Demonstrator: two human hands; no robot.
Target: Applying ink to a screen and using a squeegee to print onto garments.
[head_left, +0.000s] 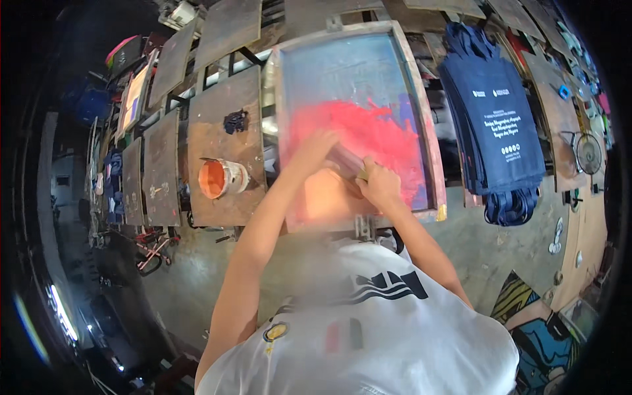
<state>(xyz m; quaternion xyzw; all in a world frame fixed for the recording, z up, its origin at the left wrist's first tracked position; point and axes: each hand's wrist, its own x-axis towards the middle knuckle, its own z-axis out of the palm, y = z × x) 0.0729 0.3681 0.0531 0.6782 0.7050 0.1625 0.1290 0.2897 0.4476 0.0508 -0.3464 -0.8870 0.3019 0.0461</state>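
In the head view, my left hand and my right hand are closed on a squeegee, held at a slant over a framed printing screen. Bright pink ink covers much of the screen's lower half, with bluish mesh above it and a pale orange patch nearest me. The squeegee's lower edge is hard to make out against the ink. A metal clamp sits at the near edge of the frame.
Left of the screen, a worn board holds an orange-stained bucket and a dark clump. Stacked navy tote bags lie to the right. More boards and a round wire-guarded object are farther out, above a concrete floor.
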